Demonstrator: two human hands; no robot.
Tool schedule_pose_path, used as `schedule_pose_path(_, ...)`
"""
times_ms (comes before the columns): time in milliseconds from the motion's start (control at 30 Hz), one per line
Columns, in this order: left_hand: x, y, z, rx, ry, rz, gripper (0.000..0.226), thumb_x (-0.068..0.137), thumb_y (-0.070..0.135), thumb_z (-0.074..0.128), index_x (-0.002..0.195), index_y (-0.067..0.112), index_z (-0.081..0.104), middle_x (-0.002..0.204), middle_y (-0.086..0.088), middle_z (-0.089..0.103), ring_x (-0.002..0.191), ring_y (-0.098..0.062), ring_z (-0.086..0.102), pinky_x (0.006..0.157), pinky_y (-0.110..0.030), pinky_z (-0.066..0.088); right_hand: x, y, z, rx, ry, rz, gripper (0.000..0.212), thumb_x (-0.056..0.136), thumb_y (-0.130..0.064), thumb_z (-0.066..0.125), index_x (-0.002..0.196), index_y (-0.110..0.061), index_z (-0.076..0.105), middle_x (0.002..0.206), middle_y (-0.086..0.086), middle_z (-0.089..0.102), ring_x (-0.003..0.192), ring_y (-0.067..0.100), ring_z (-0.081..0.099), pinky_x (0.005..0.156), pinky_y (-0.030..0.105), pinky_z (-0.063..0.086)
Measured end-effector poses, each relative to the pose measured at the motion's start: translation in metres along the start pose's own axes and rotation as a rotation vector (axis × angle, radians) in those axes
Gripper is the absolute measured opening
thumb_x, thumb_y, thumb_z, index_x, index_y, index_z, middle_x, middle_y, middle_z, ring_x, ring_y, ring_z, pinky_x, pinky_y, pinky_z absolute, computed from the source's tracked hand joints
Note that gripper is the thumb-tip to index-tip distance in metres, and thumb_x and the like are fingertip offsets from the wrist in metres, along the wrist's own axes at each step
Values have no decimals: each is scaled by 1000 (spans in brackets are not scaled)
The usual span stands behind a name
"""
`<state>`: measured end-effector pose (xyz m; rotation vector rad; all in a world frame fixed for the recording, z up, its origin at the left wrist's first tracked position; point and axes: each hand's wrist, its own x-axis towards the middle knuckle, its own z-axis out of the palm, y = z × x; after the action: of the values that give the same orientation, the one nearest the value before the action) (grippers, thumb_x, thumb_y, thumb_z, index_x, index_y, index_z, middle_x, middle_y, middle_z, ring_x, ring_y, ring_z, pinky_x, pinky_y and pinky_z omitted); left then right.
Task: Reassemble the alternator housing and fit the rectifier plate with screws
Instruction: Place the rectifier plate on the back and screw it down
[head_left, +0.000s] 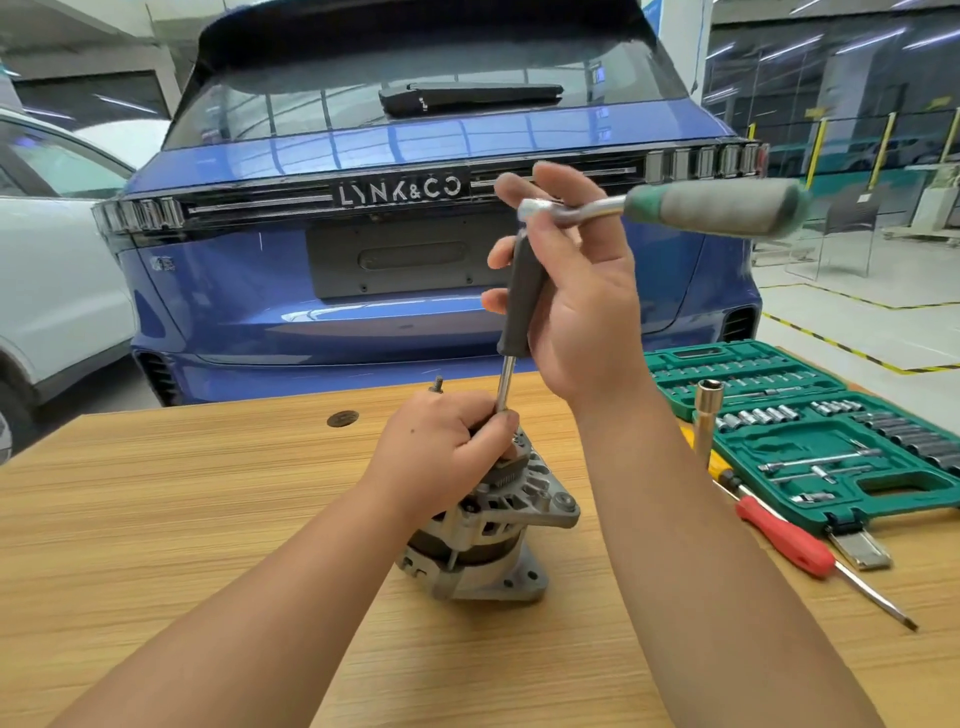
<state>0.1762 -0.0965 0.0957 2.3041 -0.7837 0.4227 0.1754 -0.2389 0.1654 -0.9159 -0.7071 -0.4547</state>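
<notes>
Head view: left hand (447, 447) grips alternator (493, 525) top; right hand (576, 296) fingers wrapped around ratchet driver (524, 291).

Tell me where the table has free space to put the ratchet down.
The light wooden table is bare left of the grey metal alternator, and along the near edge between the forearms. The right side is crowded: green socket case, red-handled screwdriver, upright chrome socket.

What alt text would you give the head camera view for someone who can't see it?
A right hand holds a ratchet atop a grey-handled driver standing on an alternator, steadied by the left hand. A green socket set lies on the wooden table.
</notes>
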Motion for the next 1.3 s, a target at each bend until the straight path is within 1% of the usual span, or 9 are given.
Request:
schedule_pose_path(133,-1,-1,1,-52,7,-21,32,102,22,58,77,15,75,63,26,67,59,3,58,54,-12,37,-1,-3,-13,390,-177,201,41,92,-31,38,117,-29,71,119,16,61,88,24,53,74,38,42)
schedule_pose_path(367,-1,0,0,-48,2,-4,32,102,22,57,77,13,75,61,33,62,57,5,57,55,-10,38,-1,-3,-17,357,-206,231,55,75,-51,76,123,-28,63,113,9,63,90,21,53,78,35,41)
schedule_pose_path(433,-1,0,0,-37,6,12,32,102,22,58,76,14,75,60,32,62,57,4,56,55,-12,37,0,-4,-18,337,-181,243,53,80,-47,72,126,-27,57,110,5,64,89,17,54,78,31,42)
schedule_pose_path(600,-1,-1,0,-24,15,15,31,101,24,59,75,17,75,60,26,63,56,0,56,54,-14,36,2,-6,-12,202,15,260,19,101,-33,52,114,-21,59,91,-3,58,77,12,52,69,27,40)
schedule_pose_path(800,-4,1,0,-8,0,83,27,98,36,55,77,28,70,66,6,69,62,-15,60,56,-31,47,2,-10,1,-414,436,-35,17,91,-14,72,100,-19,59,72,-6,59,55,8,48,54,26,43)
schedule_pose_path(900,-4,0,0,-33,0,53,28,99,32,57,80,21,74,68,6,71,64,-15,63,61,-37,49,3,-17,5,-101,299,173,6,100,-22,60,102,-17,57,70,-1,64,57,13,51,55,27,43)
schedule_pose_path(1033,-3,-2,-1,-62,-2,17,28,101,24,61,79,19,77,71,13,73,65,-11,65,61,-30,48,5,-25,-2,249,70,479,36,98,-37,44,116,-10,59,95,2,73,70,11,57,67,27,41)
schedule_pose_path(1133,-3,-2,-1,-66,-11,-1,30,101,24,60,77,17,77,66,28,67,62,-1,60,55,-13,39,6,-28,-2,360,79,540,47,83,-34,56,120,-6,59,97,-1,68,76,11,55,74,25,36)
schedule_pose_path(1300,-3,-2,-2,-81,-10,17,35,103,32,56,81,18,79,71,23,70,70,5,62,62,-7,38,7,-32,-5,415,219,512,16,76,-24,66,86,-14,60,80,-6,57,73,11,52,75,25,39)
